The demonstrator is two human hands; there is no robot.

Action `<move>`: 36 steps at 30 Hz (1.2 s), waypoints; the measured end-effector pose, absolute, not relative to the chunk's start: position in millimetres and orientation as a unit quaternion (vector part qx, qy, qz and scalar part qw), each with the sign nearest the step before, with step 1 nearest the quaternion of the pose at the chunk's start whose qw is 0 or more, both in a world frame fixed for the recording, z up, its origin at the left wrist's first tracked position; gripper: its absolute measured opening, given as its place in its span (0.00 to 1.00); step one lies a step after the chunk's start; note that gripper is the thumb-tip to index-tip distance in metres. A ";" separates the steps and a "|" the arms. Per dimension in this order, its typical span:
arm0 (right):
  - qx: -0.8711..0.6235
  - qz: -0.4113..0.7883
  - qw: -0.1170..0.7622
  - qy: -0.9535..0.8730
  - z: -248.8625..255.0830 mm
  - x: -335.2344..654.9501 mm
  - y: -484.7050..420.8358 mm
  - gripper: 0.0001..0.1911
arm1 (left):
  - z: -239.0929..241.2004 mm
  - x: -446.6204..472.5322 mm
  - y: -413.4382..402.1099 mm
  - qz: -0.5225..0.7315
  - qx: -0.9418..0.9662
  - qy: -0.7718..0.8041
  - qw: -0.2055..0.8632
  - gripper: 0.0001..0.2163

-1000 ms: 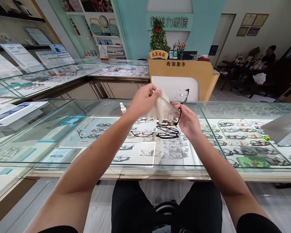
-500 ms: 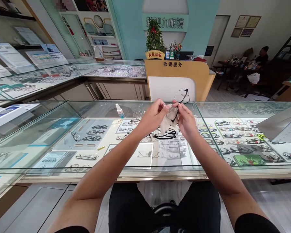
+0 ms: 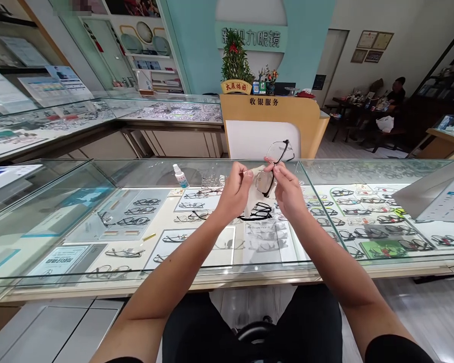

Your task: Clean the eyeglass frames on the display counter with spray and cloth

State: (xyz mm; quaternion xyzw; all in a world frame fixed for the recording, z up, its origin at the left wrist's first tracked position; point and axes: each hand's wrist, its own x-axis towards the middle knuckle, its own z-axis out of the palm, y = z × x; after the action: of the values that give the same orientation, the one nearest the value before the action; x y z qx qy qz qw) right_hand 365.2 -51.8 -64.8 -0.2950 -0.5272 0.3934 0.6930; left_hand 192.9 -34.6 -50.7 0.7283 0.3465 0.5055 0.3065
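Note:
A pair of black-rimmed glasses (image 3: pixel 279 151) is held upright above the glass counter (image 3: pixel 144 174). My right hand (image 3: pixel 288 190) pinches the frame near its lower lens. Beside it, my left hand (image 3: pixel 235 190) grips a pale cleaning cloth (image 3: pixel 258 190) pressed against the lower lens. Both hands sit close together over the counter's middle. Another black pair of glasses (image 3: pixel 258 212) lies on the glass just below them.
A small white spray bottle (image 3: pixel 180 176) stands on the counter to the left. Several glasses lie in the showcase (image 3: pixel 366 222) under the glass. A wooden cashier desk (image 3: pixel 274 118) with a plant stands behind. A person (image 3: pixel 395 91) sits at the far right. A grey sheet (image 3: pixel 431 194) lies at right.
My left hand has brought the cloth from beside the glasses onto the lower lens, closing against my right hand. The view has shifted slightly to the right.

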 end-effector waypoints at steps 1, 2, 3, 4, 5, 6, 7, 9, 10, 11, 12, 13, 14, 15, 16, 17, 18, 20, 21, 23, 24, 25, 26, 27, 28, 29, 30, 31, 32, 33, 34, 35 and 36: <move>-0.298 0.389 0.688 -0.535 -66.3 364.9 -51.6 0.18 | -51.4 192.7 -34.1 0.505 0.726 0.341 0.317 0.26; -0.301 0.385 0.684 -0.541 -68.2 364.4 -51.0 0.18 | -51.8 192.3 -33.8 0.501 0.727 0.336 0.328 0.27; -0.302 0.381 0.682 -0.546 -70.2 363.8 -50.1 0.17 | -51.9 191.9 -33.7 0.494 0.730 0.332 0.337 0.26; -0.302 0.378 0.682 -0.549 -72.3 363.2 -49.1 0.17 | -51.8 191.4 -33.6 0.485 0.735 0.328 0.343 0.26; -0.300 0.375 0.683 -0.550 -74.1 362.6 -48.1 0.16 | -51.8 190.7 -33.7 0.478 0.741 0.322 0.344 0.26; -0.296 0.373 0.684 -0.552 -75.5 362.0 -47.3 0.15 | -51.9 190.0 -33.8 0.473 0.748 0.316 0.341 0.25; -0.294 0.373 0.685 -0.553 -76.4 361.4 -46.8 0.15 | -52.2 189.3 -34.0 0.470 0.755 0.310 0.335 0.24; -0.294 0.373 0.683 -0.555 -76.9 360.3 -46.5 0.15 | -52.9 188.2 -34.8 0.470 0.765 0.298 0.324 0.22; -0.296 0.372 0.684 -0.553 -76.6 359.8 -46.8 0.16 | -53.3 187.9 -35.6 0.467 0.769 0.296 0.321 0.21; -0.299 0.372 0.686 -0.550 -76.2 359.2 -47.1 0.16 | -53.5 187.9 -36.6 0.463 0.772 0.295 0.320 0.21; -0.301 0.372 0.688 -0.546 -75.8 358.6 -47.5 0.17 | -53.7 188.1 -38.0 0.458 0.776 0.296 0.317 0.20; -0.301 0.373 0.691 -0.541 -75.6 358.0 -47.8 0.17 | -53.7 188.6 -39.5 0.453 0.780 0.297 0.312 0.20; -0.299 0.376 0.693 -0.537 -75.6 357.3 -47.9 0.17 | -53.8 189.4 -41.3 0.448 0.785 0.299 0.307 0.20; -0.295 0.380 0.695 -0.534 -75.7 356.6 -47.9 0.17 | -53.8 190.3 -43.1 0.443 0.788 0.301 0.303 0.19; -0.289 0.385 0.697 -0.532 -76.0 355.9 -47.8 0.17 | -53.8 191.3 -44.9 0.439 0.791 0.302 0.299 0.19; -0.283 0.388 0.699 -0.530 -76.4 355.3 -47.7 0.16 | -53.9 192.3 -46.5 0.436 0.794 0.302 0.297 0.19; -0.278 0.390 0.701 -0.528 -76.6 354.8 -47.6 0.16 | -54.0 193.2 -48.0 0.434 0.796 0.300 0.296 0.18; -0.280 0.392 0.702 -0.526 -76.7 354.2 -47.8 0.16 | -54.3 194.5 -50.3 0.436 0.798 0.292 0.296 0.17; -0.285 0.392 0.699 -0.526 -76.5 354.2 -48.1 0.17 | -54.6 194.8 -51.0 0.438 0.799 0.288 0.295 0.16; -0.294 0.393 0.693 -0.528 -75.8 354.4 -48.8 0.18 | -55.5 194.9 -51.6 0.444 0.800 0.279 0.293 0.17; -0.296 0.392 0.690 -0.531 -75.5 354.7 -49.1 0.18 | -56.3 194.9 -51.4 0.450 0.798 0.274 0.292 0.18; -0.296 0.393 0.687 -0.534 -75.2 354.9 -49.4 0.19 | -57.6 195.0 -51.0 0.459 0.794 0.269 0.294 0.19; -0.297 0.393 0.684 -0.538 -75.0 355.2 -49.6 0.19 | -59.2 195.1 -50.3 0.470 0.787 0.267 0.298 0.20; -0.297 0.395 0.681 -0.541 -75.0 355.4 -49.7 0.20 | -61.3 195.5 -49.4 0.481 0.778 0.266 0.303 0.21; -0.298 0.399 0.677 -0.542 -75.0 355.5 -49.8 0.20 | -63.8 196.2 -48.5 0.490 0.769 0.268 0.311 0.22; -0.296 0.404 0.674 -0.543 -75.1 355.6 -49.9 0.20 | -66.4 197.2 -47.5 0.499 0.758 0.271 0.322 0.21; -0.293 0.410 0.673 -0.542 -75.3 355.6 -50.1 0.20 | -68.9 198.3 -46.4 0.508 0.744 0.272 0.340 0.20; -0.287 0.416 0.672 -0.541 -75.2 355.6 -50.3 0.19 | -71.2 199.7 -45.3 0.517 0.726 0.270 0.364 0.19; -0.280 0.424 0.672 -0.540 -75.0 355.6 -50.7 0.18 | -72.8 201.0 -44.1 0.527 0.704 0.265 0.396 0.19; -0.275 0.433 0.670 -0.537 -74.4 355.6 -51.3 0.18 | -73.7 202.1 -42.9 0.536 0.677 0.259 0.432 0.22; -0.272 0.445 0.666 -0.533 -73.3 355.6 -52.1 0.18 | -73.5 202.9 -41.8 0.541 0.650 0.252 0.470 0.26; -0.271 0.458 0.662 -0.528 -71.8 355.7 -53.2 0.18 | -72.2 203.1 -40.8 0.541 0.626 0.247 0.505 0.30; -0.271 0.471 0.658 -0.522 -69.8 355.9 -54.4 0.19 | -70.0 202.6 -39.9 0.531 0.609 0.247 0.536 0.32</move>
State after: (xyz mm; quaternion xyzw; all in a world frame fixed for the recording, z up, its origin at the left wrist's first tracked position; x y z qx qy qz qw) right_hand 355.9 -54.4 -69.8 -0.2706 -0.5220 0.4707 0.6578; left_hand 202.6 -39.9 -70.0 0.6085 0.2469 0.5306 0.5359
